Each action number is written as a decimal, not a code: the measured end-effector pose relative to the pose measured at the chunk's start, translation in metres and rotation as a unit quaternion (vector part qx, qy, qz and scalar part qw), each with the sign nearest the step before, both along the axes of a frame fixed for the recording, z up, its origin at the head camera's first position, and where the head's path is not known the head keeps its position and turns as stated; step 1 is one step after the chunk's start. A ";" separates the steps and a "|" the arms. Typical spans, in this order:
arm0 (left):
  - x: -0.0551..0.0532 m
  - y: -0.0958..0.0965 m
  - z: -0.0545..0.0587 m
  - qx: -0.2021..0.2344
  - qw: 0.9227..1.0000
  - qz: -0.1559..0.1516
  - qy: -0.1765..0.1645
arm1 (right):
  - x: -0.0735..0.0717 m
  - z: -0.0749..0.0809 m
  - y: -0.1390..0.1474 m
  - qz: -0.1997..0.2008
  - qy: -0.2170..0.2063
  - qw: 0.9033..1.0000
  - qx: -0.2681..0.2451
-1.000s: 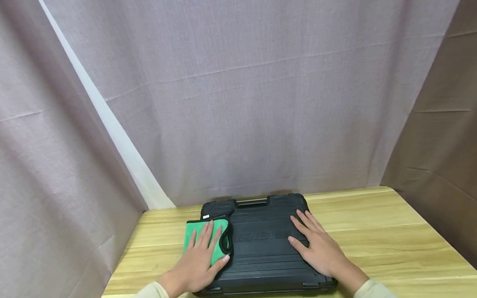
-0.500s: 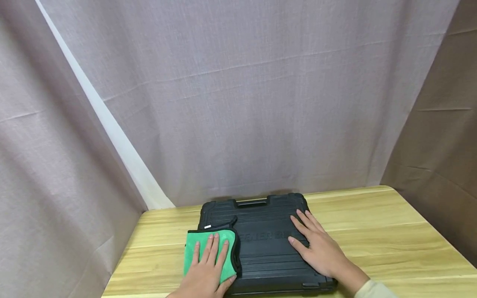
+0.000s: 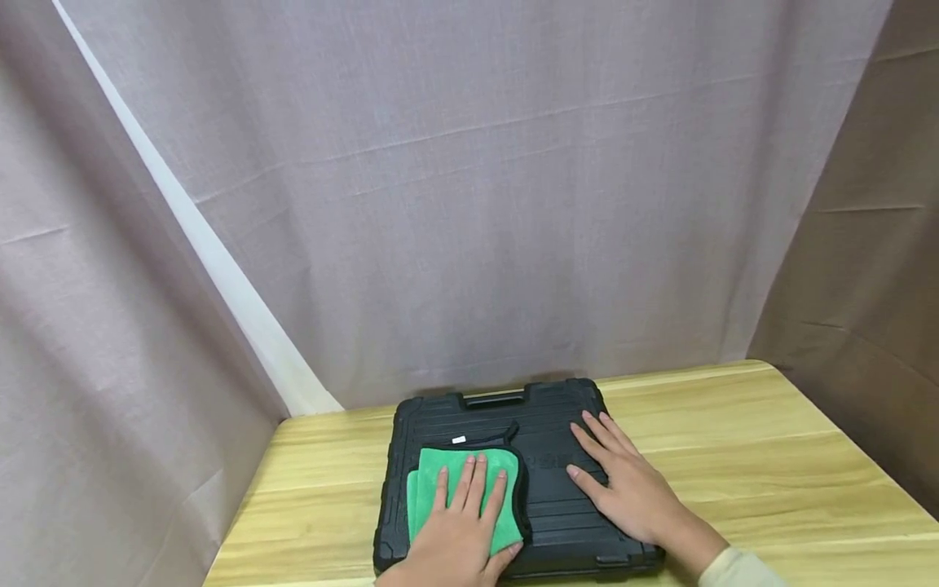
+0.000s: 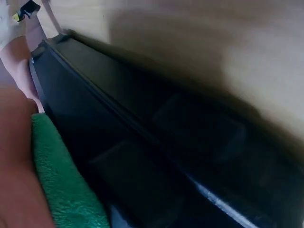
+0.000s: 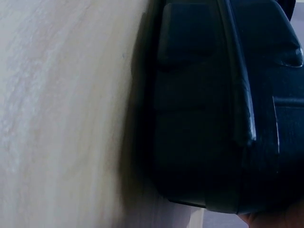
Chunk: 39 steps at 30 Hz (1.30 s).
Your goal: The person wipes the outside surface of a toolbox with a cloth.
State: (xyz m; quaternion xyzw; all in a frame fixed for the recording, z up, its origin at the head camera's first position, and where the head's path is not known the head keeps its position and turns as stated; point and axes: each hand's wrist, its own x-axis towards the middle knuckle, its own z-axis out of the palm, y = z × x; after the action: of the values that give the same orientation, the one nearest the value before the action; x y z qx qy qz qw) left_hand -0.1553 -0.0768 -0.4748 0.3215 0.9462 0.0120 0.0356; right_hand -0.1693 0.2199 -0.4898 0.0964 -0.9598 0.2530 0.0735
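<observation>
We see a black case (image 3: 553, 497) lying flat on the wood-grained table (image 3: 741, 448), its lid down, so we cannot tell what is inside. Its handle (image 3: 495, 400) lies on the far edge, near the curtain (image 3: 513, 204), and a latch (image 3: 612, 562) shows at the near edge, toward the right. Faint raised lettering marks the lid, partly covered. A folded green cloth (image 3: 509, 514) with black trim rests on the left half of the lid, and a small white tag (image 3: 458, 440) shows just beyond its far edge. Our left hand (image 3: 456, 540) lies palm down on this cloth, the fingers straight and slightly spread, the thumb reaching toward the cloth's near right corner; it presses on the fabric rather than gripping it. Our right hand (image 3: 632, 493) rests on the right side of the lid, fingers long and fanned, thumb well apart from them, touching the plastic without grasping anything. In the left wrist view, the cloth's fuzzy edge shows beside our hand.
</observation>
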 end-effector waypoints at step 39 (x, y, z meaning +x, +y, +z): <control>-0.192 0.022 0.046 -0.026 0.979 0.088 -0.184 | 0.006 0.004 0.008 -0.004 -0.020 1.000 -0.007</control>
State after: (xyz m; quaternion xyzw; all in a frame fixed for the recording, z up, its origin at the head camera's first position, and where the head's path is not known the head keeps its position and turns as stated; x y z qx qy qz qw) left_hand -0.3471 -0.0548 -0.4288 0.2280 0.9479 0.0491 0.2168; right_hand -0.1636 0.2279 -0.4861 0.0871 -0.9598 0.2610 0.0559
